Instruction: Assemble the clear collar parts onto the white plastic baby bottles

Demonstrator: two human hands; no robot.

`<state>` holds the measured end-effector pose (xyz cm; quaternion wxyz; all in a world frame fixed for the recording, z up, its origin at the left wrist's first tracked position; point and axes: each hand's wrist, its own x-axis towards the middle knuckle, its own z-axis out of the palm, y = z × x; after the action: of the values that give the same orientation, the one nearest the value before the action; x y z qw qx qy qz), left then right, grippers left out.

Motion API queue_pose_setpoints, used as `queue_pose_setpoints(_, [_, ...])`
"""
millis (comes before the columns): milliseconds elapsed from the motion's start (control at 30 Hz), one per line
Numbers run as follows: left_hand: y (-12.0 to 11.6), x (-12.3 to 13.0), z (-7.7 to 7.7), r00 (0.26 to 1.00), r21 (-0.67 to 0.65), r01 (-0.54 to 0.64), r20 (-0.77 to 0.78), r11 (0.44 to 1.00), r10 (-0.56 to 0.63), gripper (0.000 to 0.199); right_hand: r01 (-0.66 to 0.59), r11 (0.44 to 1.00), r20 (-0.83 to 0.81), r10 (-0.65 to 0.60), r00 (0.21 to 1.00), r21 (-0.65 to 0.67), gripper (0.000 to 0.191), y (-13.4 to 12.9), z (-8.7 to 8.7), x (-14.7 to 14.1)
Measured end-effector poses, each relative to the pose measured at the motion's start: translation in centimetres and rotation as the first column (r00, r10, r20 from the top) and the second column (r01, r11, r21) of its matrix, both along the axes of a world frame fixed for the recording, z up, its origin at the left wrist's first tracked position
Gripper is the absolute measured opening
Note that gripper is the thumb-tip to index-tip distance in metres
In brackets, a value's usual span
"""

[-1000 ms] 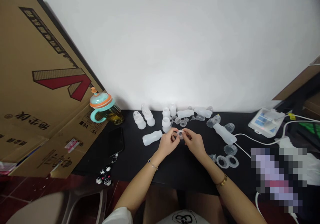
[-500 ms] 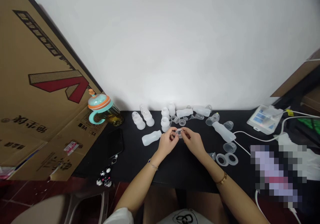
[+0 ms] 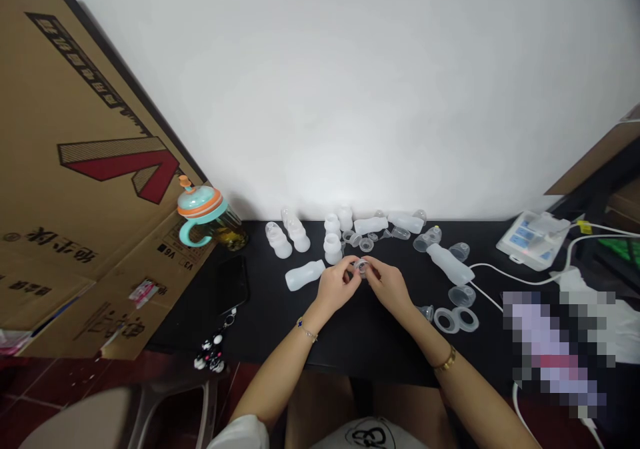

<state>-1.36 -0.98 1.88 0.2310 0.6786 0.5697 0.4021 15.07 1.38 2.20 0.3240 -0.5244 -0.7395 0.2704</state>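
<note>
A small clear ring-shaped piece is held at the middle of a black table, just above its surface. It is pinched between the fingertips of the left hand and the right hand, so both hands are closed on it with a light fingertip grip rather than a clench. Its exact form is hard to make out, as it is small and partly hidden by the fingers. Close, two-handed work on this one piece appears to be in hand, and any next move would seem to call for fine fingertip control, since so little of it is exposed.

A frosted bottle-shaped silicone part is lying just beyond the left hand, and a larger one is lying to the right. More translucent parts stand or lie in a loose row along the far edge of the table. Two clear rings are lying at the near right, beside a clear funnel-shaped cup. A white electric unit with a white cable is placed at the far right. At the left are a black phone, a teal and orange sippy cup and a large cardboard sheet.
</note>
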Motion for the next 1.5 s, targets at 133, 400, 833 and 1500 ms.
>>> queue_pose_setpoints(133, [0.0,0.0,-0.1,0.999,0.005,-0.007,-0.048,1.0,0.008,0.027,-0.02,0.999,-0.057,0.018,0.998,-0.034,0.037,0.2,-0.3,0.0])
queue_pose_setpoints(400, [0.1,-0.2,-0.2,0.999,0.033,-0.002,-0.054,0.999,0.004,0.027,-0.007,1.0,-0.059,0.005,0.998,-0.021,0.037,0.5,-0.6,0.1])
queue_pose_setpoints(833, [0.4,-0.1,-0.2,0.997,0.007,-0.003,-0.071,1.0,0.004,0.028,0.011,1.0,-0.047,-0.011,0.999,-0.003,0.038,0.5,-0.7,0.1])
queue_pose_setpoints(1500, [0.3,-0.2,-0.2,0.998,0.01,0.022,-0.065,1.0,-0.022,0.028,-0.013,0.999,-0.007,0.013,1.0,0.031,0.031,-0.1,0.6,0.1])
